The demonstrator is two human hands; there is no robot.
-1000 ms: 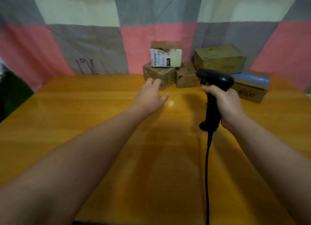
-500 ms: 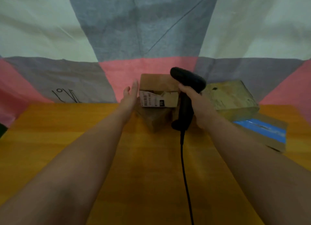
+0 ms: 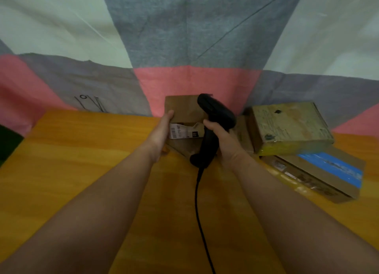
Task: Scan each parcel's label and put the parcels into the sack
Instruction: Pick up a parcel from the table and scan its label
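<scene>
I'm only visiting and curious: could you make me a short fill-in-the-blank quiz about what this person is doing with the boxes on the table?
1. The right hand grips a black, corded ____.
2. The left hand rests against the side of the small parcel that bears a ____ label.
3. The box with blue tape lies on the table to the ____ of both hands.

Missing words: scanner; white; right.
</scene>
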